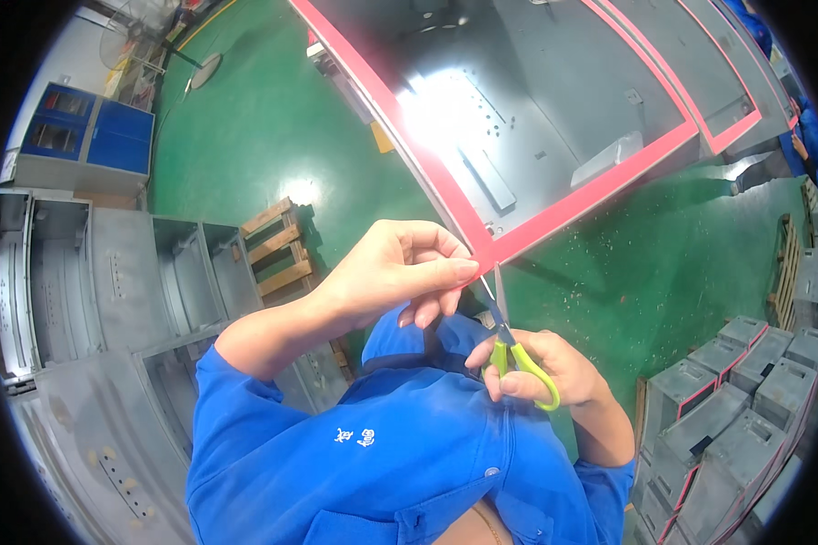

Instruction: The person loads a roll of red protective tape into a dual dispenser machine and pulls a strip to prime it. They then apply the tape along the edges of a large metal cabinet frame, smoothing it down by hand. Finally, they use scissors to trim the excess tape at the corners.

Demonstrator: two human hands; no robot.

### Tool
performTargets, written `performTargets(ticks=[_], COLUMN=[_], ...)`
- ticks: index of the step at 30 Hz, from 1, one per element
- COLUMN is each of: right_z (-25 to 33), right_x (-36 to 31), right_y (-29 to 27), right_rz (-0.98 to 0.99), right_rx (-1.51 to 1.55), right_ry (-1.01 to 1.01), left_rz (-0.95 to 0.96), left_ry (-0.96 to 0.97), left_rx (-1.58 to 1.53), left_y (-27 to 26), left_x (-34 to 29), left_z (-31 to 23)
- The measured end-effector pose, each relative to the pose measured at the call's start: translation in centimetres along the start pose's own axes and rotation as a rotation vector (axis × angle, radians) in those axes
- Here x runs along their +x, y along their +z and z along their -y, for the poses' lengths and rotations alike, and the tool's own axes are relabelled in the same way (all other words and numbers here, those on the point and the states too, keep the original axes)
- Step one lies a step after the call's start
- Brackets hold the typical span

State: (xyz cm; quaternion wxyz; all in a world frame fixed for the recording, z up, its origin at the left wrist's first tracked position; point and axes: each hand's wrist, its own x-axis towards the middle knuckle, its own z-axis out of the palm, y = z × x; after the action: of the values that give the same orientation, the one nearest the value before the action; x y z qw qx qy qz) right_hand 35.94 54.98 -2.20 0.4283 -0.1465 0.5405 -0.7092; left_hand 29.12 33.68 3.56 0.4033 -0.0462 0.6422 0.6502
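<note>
A large grey metal panel with raised edges (563, 118) lies before me, its rim covered by pink tape (453, 195). At its near corner, my left hand (395, 268) is closed, thumb and forefinger pinching the pink tape. My right hand (554, 363) grips scissors (500, 313) with yellow-green handles. Their blades are spread and point up at the taped corner, close to my left fingertips. Whether the blades touch the tape, I cannot tell.
More pink-edged grey panels (700, 54) stand beyond on the right, near another person's blue sleeve (816, 145). Grey metal boxes (741, 422) are stacked at lower right. Open metal cabinets (123, 272), a wooden pallet (277, 245), a blue cupboard (91, 127) and a fan (204, 71) occupy the left.
</note>
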Motion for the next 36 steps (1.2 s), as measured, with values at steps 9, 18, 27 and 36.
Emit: performTargets(ticks=[9, 18, 27, 36], right_z=[0.3, 0.4, 1.0, 1.5], right_x=[0.5, 0.2, 0.0, -0.2], right_y=[-0.3, -0.5, -0.9, -1.4], right_rz=[0.014, 0.003, 0.0, -0.016], right_rx=[0.151, 0.122, 0.123, 0.032], right_ry=[0.022, 0.013, 0.049, 0.077], left_rz=[0.015, -0.004, 0.005, 0.015], left_ry=[-0.053, 0.015, 0.039, 0.04], left_rx=[-0.037, -0.03, -0.023, -0.053], left_y=[-0.4, -0.2, -0.4, -0.4], left_x=[0.2, 0.2, 0.3, 0.3], left_z=[-0.2, 0.5, 1.2, 1.2])
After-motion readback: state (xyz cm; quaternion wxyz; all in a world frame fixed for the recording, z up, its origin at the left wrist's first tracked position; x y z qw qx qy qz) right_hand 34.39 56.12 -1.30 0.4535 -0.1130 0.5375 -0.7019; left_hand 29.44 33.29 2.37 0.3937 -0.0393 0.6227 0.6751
